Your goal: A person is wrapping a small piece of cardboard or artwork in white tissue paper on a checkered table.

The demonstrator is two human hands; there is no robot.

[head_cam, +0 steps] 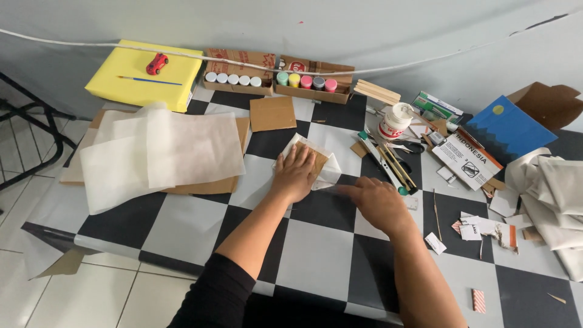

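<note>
Hands first: your left hand (296, 172) lies flat, fingers pressed together and extended, palm down on a small brown cardboard piece (317, 159) that sits on a sheet of thin white paper (331, 172). Your right hand (375, 200) rests just beside it, fingers loosely curled toward the paper's near edge; whether they pinch anything, you cannot tell from here.

Judge the cardboard as light and fairly stiff, and the white paper as very light, soft and easy to crease or tear. Both would likely slide on the glossy table cover, so a flat palm on top holds them better than a grip at one corner; the paper is best taken at its edges.

Under them is a black and white checkered table cover (316, 255), smooth and shiny. Right of your hands lie sticks and a cutter (388, 161), with paper scraps (480, 229) nearer to you and a white glue jar (395, 120) beyond. To the left, large translucent sheets (158, 155) lie over brown card. Farther back stand two cardboard trays of small paint pots (279, 79), a yellow foam block (143, 76) bearing a red toy car (157, 63) and a paintbrush (149, 80), and at far right a blue painted card (509, 129). Behind all this hangs a pale wall with a white cord (364, 71) across it.
</note>
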